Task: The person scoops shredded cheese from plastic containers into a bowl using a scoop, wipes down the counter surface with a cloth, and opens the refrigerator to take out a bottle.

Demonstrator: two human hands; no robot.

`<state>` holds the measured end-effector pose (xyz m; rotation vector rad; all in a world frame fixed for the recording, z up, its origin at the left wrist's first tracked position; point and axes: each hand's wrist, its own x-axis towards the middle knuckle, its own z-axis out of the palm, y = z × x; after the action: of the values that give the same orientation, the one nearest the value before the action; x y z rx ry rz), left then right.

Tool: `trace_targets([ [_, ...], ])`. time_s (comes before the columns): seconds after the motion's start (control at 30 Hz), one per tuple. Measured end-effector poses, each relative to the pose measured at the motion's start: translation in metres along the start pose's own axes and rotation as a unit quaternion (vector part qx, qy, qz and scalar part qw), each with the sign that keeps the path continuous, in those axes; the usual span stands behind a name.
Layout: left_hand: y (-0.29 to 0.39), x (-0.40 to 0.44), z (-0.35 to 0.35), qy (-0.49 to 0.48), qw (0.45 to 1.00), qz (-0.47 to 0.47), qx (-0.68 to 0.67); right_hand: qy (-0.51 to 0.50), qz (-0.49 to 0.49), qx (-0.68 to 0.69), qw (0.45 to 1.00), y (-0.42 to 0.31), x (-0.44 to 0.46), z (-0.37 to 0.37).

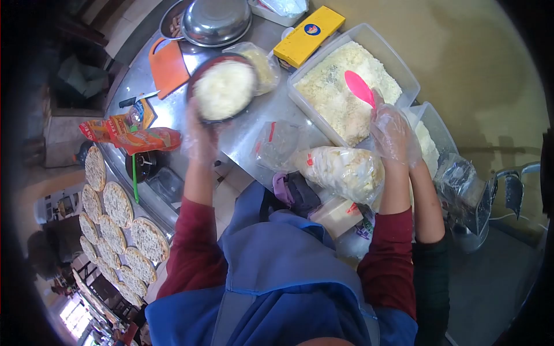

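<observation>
My left hand (203, 137), in a clear plastic glove, grips the near rim of a dark bowl (193, 86) filled with white grated cheese (224, 91). The bowl is blurred by motion. In my gloved right hand (391, 128) is a pink spoon (359, 87), its head above a large clear plastic tub (411, 81) of pale grated cheese (337, 86). Just below that tub lies a clear bag (340, 170) of pale chunks. Beside my right forearm, another person's arm (426, 202) in a dark sleeve reaches toward a second tub (428, 141); that person's hand is mostly hidden.
Around the metal table stand a yellow box (309, 36), an orange cutting board (168, 68), a knife (138, 99), a metal bowl (216, 22) and red-orange packets (131, 135). Several topped flat rounds (118, 205) lie at left. A block-shaped package (336, 216) sits near my apron.
</observation>
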<state>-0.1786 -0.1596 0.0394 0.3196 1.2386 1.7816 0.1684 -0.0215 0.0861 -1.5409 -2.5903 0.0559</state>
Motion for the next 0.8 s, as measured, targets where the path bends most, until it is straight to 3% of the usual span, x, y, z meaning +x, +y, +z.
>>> trace_targets([
  [0.1,0.000,0.015,-0.028,0.148,0.988,0.008,-0.034,0.044,-0.059,0.116,0.991,0.034,-0.010,0.041],
  [0.17,-0.006,0.030,-0.051,0.179,0.983,0.003,-0.028,0.048,-0.095,0.192,0.976,0.051,-0.010,0.067],
  [0.23,-0.028,0.046,-0.079,0.216,0.976,0.002,-0.021,-0.138,-0.148,0.322,0.925,0.055,-0.006,0.076],
  [0.27,-0.043,0.054,-0.097,0.209,0.978,-0.006,-0.027,-0.212,-0.178,0.258,0.926,0.039,0.004,0.060],
  [0.3,-0.035,0.052,-0.092,0.206,0.978,-0.010,-0.033,-0.214,-0.185,0.263,0.922,0.029,0.010,0.060],
  [0.33,-0.034,0.051,-0.083,0.305,0.951,-0.042,-0.030,-0.216,-0.165,0.222,0.936,0.017,0.001,0.057],
  [0.47,-0.053,0.055,-0.097,0.324,0.946,-0.029,-0.014,-0.212,-0.065,0.040,0.974,-0.043,-0.011,0.047],
  [0.57,-0.042,0.044,-0.085,0.360,0.923,-0.106,0.085,-0.193,0.043,-0.112,0.974,-0.079,-0.027,0.029],
  [0.6,-0.034,0.031,-0.074,0.378,0.873,-0.014,0.306,-0.219,0.095,-0.034,0.970,-0.086,-0.021,0.012],
  [0.63,-0.031,0.025,-0.064,0.374,0.772,0.081,0.508,-0.219,0.102,-0.034,0.970,-0.078,-0.026,0.020],
  [0.67,-0.032,0.026,-0.058,0.367,0.773,0.081,0.511,-0.234,0.079,-0.076,0.966,0.030,0.065,0.047],
  [0.73,-0.033,0.027,-0.046,0.255,0.768,0.287,0.512,-0.263,0.034,-0.159,0.951,0.049,0.059,0.066],
  [0.8,-0.009,0.023,0.003,0.056,0.796,0.377,0.471,-0.288,-0.012,-0.243,0.926,0.064,0.058,0.083],
])
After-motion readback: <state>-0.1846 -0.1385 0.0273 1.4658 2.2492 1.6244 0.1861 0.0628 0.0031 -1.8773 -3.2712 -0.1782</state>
